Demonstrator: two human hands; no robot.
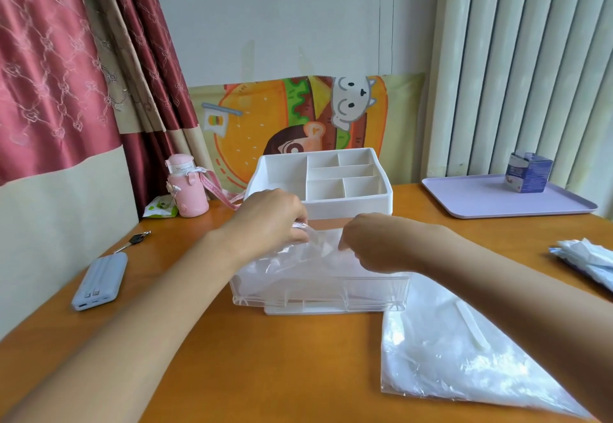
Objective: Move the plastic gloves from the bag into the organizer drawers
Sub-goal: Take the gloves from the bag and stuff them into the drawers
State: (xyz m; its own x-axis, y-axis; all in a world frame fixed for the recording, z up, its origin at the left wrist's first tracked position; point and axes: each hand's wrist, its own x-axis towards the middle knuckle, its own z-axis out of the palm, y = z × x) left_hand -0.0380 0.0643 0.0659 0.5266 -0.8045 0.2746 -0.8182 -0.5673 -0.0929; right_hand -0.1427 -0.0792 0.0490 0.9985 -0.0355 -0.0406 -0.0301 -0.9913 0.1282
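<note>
A white organizer [351,202] with divided top compartments stands mid-table. Its clear drawer [318,293] is pulled out toward me. Thin clear plastic gloves [298,261] lie bunched in the drawer. My left hand [272,215] pinches the gloves' upper edge at the drawer's back left. My right hand [371,243] grips the same film from the right, fingers curled down into it. The clear plastic bag [457,356], with more pale gloves inside, lies flat on the table at the front right, partly under my right forearm.
A grey power bank [99,281] and a key [134,240] lie at the left. A pink bottle [185,185] and a green packet [161,208] stand behind them. A lilac tray [481,198] with a blue carton [527,172] sits back right. White packets [587,258] lie at the right edge.
</note>
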